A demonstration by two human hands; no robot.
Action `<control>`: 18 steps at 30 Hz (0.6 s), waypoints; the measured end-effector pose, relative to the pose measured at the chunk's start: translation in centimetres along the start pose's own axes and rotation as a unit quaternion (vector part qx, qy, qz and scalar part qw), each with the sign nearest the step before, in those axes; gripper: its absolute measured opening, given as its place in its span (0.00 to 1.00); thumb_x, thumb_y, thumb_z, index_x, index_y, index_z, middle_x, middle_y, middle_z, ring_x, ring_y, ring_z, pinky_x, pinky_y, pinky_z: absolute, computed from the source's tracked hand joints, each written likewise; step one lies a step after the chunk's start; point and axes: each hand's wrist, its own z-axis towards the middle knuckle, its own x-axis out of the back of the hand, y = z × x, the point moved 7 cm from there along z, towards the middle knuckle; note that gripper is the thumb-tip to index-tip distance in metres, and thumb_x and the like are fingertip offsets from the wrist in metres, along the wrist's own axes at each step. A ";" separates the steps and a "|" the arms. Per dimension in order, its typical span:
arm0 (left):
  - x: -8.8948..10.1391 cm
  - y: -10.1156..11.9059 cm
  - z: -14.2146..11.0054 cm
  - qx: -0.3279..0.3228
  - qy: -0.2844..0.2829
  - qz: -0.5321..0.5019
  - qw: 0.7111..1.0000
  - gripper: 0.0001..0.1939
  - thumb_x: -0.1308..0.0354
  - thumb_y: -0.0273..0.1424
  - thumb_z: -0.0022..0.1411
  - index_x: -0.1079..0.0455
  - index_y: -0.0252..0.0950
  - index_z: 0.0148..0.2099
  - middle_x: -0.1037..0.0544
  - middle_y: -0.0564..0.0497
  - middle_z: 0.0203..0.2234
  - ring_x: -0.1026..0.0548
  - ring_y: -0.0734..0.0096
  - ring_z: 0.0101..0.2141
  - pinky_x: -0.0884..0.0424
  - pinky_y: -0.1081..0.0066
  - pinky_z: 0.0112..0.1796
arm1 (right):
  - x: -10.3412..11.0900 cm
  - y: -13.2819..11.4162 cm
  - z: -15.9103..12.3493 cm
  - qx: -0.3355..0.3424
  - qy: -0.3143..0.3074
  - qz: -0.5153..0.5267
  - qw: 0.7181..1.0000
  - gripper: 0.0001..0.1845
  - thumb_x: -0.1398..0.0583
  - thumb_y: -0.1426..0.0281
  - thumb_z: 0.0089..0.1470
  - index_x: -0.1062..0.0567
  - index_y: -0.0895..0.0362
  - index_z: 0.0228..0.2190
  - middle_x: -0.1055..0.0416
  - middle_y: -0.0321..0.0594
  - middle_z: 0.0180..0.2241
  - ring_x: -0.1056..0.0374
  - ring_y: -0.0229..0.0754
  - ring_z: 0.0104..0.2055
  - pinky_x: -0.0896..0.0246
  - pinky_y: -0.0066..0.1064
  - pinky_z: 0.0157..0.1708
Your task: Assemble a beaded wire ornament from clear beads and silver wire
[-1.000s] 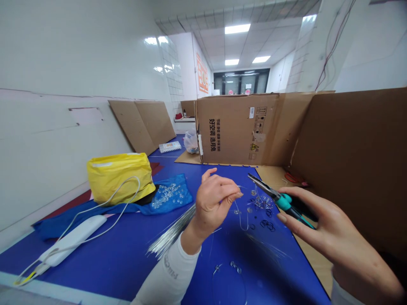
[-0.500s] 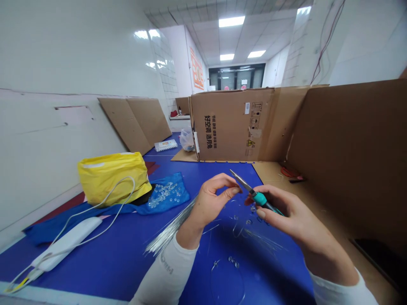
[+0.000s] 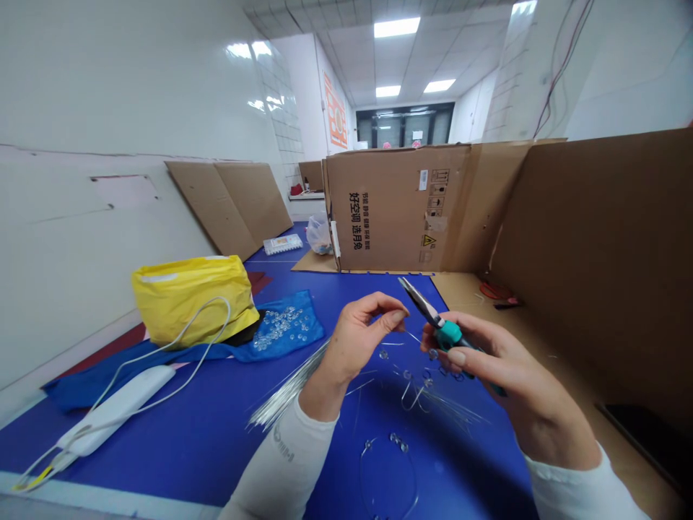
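Since the earliest frame, the right hand (image 3: 495,361) has come inward with its green-handled pliers (image 3: 449,334), so the tool now stands just beside the left hand (image 3: 360,336). That left hand is nearly closed, thumb and forefinger pinched together, apparently on a thin wire (image 3: 413,336) that runs toward the right fingers; whether those fingers touch it is too fine to tell. The right hand is wrapped around the pliers, whose nose points up and leftward past the pinch, with nothing visible in the jaws.

Below, a bent wire piece (image 3: 414,406) and clear beads (image 3: 427,377) show over the blue surface (image 3: 200,433); whether they hang from the pinch is unclear. A bundle of straight wires (image 3: 289,393) lies beneath the left wrist.

For good control, the person would likely do well to keep the pinch close to the working point, bring the plier tips square to the wire, and squeeze gently, since such thin stock probably springs or kinks easily.
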 end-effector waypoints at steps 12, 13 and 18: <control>1.1 1.1 0.3 -0.087 0.002 -0.093 0.992 0.10 0.27 0.40 0.60 0.19 0.39 0.33 0.22 0.55 0.24 0.24 0.76 0.25 0.23 0.71 0.37 | 3.1 -2.5 -2.9 0.076 0.037 -0.290 0.953 0.18 0.34 0.58 0.56 0.21 0.51 0.47 0.19 0.42 0.43 0.23 0.47 0.40 0.26 0.35 0.38; 1.2 1.3 0.4 -0.096 0.002 -0.093 0.991 0.09 0.27 0.39 0.60 0.18 0.40 0.33 0.22 0.56 0.23 0.24 0.76 0.26 0.23 0.71 0.39 | 3.0 -2.8 -3.1 0.080 0.037 -0.305 0.948 0.18 0.35 0.59 0.57 0.22 0.51 0.47 0.19 0.41 0.43 0.22 0.47 0.39 0.26 0.35 0.38; 1.3 1.5 0.5 -0.116 0.001 -0.084 0.990 0.09 0.27 0.40 0.60 0.18 0.41 0.33 0.23 0.56 0.22 0.24 0.75 0.26 0.22 0.67 0.43 | 1.6 -3.6 -3.5 0.102 0.024 -0.397 0.912 0.15 0.36 0.59 0.60 0.23 0.51 0.47 0.19 0.41 0.40 0.23 0.46 0.37 0.26 0.34 0.34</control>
